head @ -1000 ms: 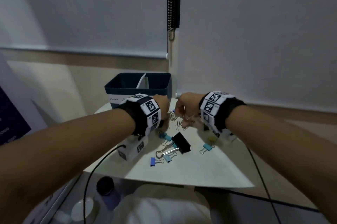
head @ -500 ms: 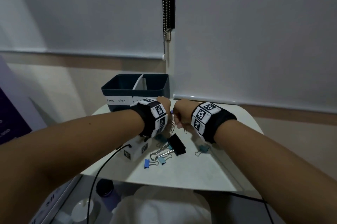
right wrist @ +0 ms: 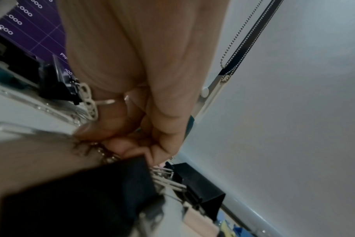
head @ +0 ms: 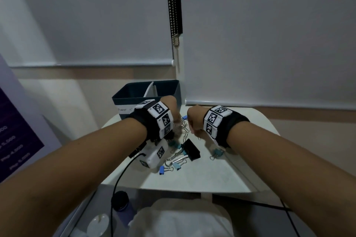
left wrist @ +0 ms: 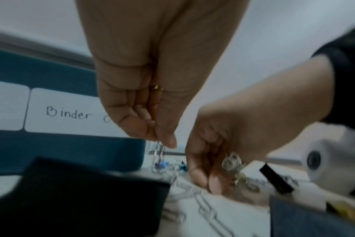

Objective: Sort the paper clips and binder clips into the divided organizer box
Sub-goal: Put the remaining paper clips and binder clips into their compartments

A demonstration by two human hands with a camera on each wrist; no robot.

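Above the table, my left hand (left wrist: 164,141) pinches the top of a chain of silver paper clips (left wrist: 159,152) that hangs down to the pile. Close beside it, my right hand (left wrist: 205,179) is curled around a small bunch of paper clips (left wrist: 232,162). In the head view both hands (head: 170,107) (head: 193,121) hover over the linked paper clips (head: 184,127). The dark blue divided organizer box (head: 134,92) stands just behind them, one label reading "Binder" (left wrist: 68,114). A large black binder clip (head: 191,151) and small blue binder clips (head: 161,170) lie on the table nearer me.
The white table (head: 212,175) is small with a rounded far edge. Another small blue binder clip (head: 217,153) lies under my right wrist. A window blind and its bead chain (head: 174,5) hang behind the box. A black cable (head: 123,173) and a dark bottle (head: 120,200) are at the lower left.
Both hands stay together over the clip pile. The right hand has drawn slightly closer to the left, and the paper clip chain hangs between them.
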